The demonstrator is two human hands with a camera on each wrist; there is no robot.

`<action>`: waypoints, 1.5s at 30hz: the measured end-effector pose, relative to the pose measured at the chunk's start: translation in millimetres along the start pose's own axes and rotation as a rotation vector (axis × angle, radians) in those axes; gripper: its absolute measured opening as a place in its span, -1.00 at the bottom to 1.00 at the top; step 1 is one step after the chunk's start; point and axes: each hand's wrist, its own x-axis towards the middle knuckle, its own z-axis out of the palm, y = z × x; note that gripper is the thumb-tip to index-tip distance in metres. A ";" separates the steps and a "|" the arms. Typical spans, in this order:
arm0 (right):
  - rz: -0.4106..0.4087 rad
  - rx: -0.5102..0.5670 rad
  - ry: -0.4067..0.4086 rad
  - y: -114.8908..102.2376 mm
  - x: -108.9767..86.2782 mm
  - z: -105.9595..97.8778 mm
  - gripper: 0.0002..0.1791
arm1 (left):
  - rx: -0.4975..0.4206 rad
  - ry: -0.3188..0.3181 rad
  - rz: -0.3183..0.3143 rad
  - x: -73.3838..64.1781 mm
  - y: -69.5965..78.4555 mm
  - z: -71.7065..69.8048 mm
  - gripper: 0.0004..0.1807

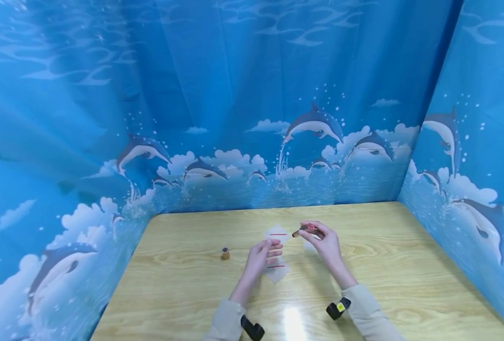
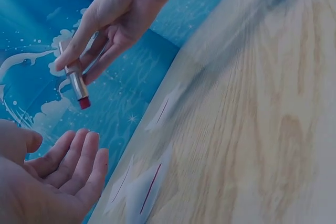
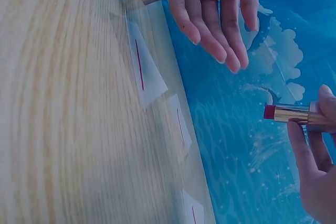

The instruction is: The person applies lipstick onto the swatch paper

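Note:
My right hand (image 1: 323, 240) pinches a lipstick (image 3: 291, 114) between thumb and fingers. Its gold tube is uncapped and the red tip points toward my left hand. Palm turned up, my left hand (image 1: 261, 258) is held over the table with fingers loosely extended, holding nothing. White paper pieces, each marked with a red line, lie beneath: one farther paper (image 1: 276, 234), one nearer paper (image 1: 276, 271) and a third paper (image 2: 164, 109) near the right hand. The lipstick cap (image 1: 225, 253) stands upright on the table, left of my left hand.
The wood-grain table (image 1: 171, 284) is bordered by a blue dolphin-print curtain (image 1: 235, 118) at the back and both sides. Light glares off the table's front part. Dark wrist cameras are strapped over both sleeves.

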 end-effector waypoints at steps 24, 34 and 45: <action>0.007 0.087 -0.086 1.0 -14.1 29.6 -0.63 | -0.409 -0.070 -0.103 -15.8 -11.0 29.0 -0.50; -0.020 0.052 -0.086 5.5 -14.7 30.9 -0.65 | -0.350 0.053 -0.028 -13.6 -7.2 29.9 -0.53; -0.004 0.056 -0.080 7.6 -15.7 32.0 -0.61 | -0.272 0.158 0.063 -14.4 1.9 27.1 -0.56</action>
